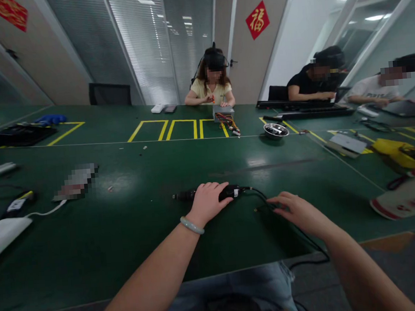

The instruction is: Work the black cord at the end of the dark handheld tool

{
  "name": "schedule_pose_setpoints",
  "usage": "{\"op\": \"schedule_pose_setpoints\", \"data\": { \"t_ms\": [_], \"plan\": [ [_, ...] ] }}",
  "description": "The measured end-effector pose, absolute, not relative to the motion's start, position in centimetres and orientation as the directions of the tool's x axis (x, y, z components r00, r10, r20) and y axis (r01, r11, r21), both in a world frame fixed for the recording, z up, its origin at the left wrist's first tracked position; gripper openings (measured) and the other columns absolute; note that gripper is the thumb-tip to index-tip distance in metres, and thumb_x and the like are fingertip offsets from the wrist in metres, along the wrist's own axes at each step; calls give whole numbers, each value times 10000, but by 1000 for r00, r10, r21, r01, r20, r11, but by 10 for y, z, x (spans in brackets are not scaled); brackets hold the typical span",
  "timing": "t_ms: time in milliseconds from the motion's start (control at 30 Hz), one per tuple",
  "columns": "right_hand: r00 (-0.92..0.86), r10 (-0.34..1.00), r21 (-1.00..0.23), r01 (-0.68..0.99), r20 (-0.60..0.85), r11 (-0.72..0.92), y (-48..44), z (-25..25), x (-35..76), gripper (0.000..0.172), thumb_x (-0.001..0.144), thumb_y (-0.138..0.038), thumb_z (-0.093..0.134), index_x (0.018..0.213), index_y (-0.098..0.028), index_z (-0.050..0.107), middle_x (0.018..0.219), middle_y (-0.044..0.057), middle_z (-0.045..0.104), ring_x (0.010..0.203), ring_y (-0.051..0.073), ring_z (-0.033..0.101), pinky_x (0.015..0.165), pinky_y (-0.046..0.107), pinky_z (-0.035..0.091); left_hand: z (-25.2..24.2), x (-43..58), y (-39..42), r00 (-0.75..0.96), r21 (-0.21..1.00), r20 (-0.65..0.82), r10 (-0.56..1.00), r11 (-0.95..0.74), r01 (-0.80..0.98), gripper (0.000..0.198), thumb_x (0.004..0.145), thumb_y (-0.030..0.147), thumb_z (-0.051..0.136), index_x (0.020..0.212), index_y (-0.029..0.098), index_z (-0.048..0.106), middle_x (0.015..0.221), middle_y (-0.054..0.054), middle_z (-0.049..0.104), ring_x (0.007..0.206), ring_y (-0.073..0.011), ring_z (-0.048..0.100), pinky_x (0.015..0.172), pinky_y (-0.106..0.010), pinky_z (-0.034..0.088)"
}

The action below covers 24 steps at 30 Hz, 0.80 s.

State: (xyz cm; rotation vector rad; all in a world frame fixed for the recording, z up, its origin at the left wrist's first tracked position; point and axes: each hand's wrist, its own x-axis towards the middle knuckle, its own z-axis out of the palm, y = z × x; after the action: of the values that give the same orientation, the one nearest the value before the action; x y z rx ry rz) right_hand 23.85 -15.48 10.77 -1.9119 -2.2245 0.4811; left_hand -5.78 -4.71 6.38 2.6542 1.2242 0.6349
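A black electric screwdriver lies across the green table in front of me, its narrow tip toward the left. My left hand, with a pale bangle at the wrist, is closed over the middle of its body. From the right end runs a black cord, which loops down past the table's front edge. My right hand is on this cord, thumb and fingers bent around it. The fingertips partly hide the cord there.
A metal bowl of small parts stands ahead on the right. A phone on a white cable lies left. A cloth bag and yellow pouch are at right. Across the table a person handles a metal box with wires; two others sit farther right.
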Motion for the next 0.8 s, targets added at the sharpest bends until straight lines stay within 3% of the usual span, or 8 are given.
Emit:
{"op": "schedule_pose_setpoints", "data": {
  "t_ms": [100,267,400,533,667,800],
  "plan": [
    [-157,987,-285,949,-47,137,-152,96,223,315,892,-320,547,1188,-311,654,1113,47,616,937,214,617,866,342,465,64,-58,-47,584,304,290,758,-652,694,534,913,606,447,1347,301,504,1180,-54,626,1086,-251,550,956,-397,377],
    [87,996,-199,976,-14,-88,-132,75,197,159,890,-266,550,888,-236,706,956,58,637,800,199,622,719,315,452,67,-63,-45,603,304,242,760,-649,697,520,902,610,464,1325,313,525,1185,-49,623,1095,-257,548,956,-404,382],
    [261,964,-258,936,44,-241,-111,73,188,150,883,-313,569,831,-211,667,863,68,662,767,217,612,635,305,421,71,-76,-38,656,319,177,733,-674,666,503,898,606,476,1318,335,526,1205,-34,618,1110,-254,550,937,-395,401],
    [308,951,-434,860,24,-268,-89,76,186,144,853,-348,623,835,-211,664,802,45,677,722,188,617,601,274,414,74,-87,-31,681,317,118,723,-677,664,511,899,591,484,1339,331,505,1199,-36,620,1101,-247,561,943,-386,411],
    [148,958,-686,672,-244,-279,-71,76,193,183,827,-346,652,907,-182,658,747,25,680,558,122,588,499,227,413,76,-92,-30,694,294,115,710,-692,659,494,905,567,488,1331,316,507,1190,-39,623,1098,-245,565,942,-384,421],
    [-189,887,-784,568,-421,-251,-65,76,197,221,769,-336,708,897,-163,656,779,32,699,540,107,594,484,210,441,80,-84,-38,671,286,175,720,-689,666,531,879,570,529,1327,287,501,1255,-51,589,1132,-253,551,968,-394,417]
  ]
}}
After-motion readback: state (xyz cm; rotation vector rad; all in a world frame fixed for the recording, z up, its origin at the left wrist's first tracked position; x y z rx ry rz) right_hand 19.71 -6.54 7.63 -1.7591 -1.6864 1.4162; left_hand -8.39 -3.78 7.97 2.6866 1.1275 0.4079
